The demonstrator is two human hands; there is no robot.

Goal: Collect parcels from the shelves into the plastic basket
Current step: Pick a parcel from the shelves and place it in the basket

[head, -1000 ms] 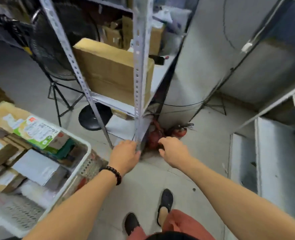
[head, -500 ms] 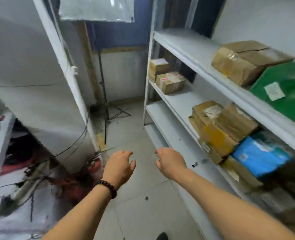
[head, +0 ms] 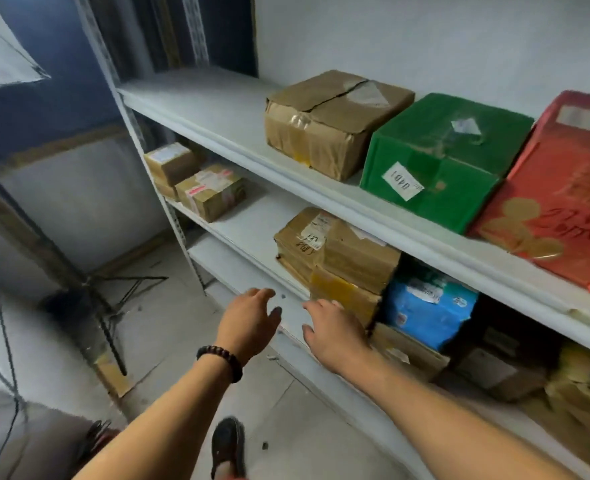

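A white shelf unit (head: 383, 216) runs along the right wall. Its top shelf carries a brown taped parcel (head: 331, 119), a green box (head: 439, 157) and a red box (head: 563, 199). On the middle shelf sit two small brown parcels (head: 196, 181) at the far end, a stack of brown parcels (head: 338, 258) and a blue bag parcel (head: 428, 306). My left hand (head: 250, 322) and my right hand (head: 335, 330) hover open and empty in front of the stack, the right one close to its lowest parcel. The plastic basket is out of view.
More brown parcels (head: 501, 372) lie on the lower shelf at the right. A black tripod stand (head: 113, 292) and cables stand on the tiled floor at the left. My shoe (head: 227, 445) shows at the bottom. Open floor lies between the stand and the shelves.
My view has swung from the metal rack and the basket round to the white shelves, then closer to them. Both hands stay empty and have reached toward the middle-shelf stack.
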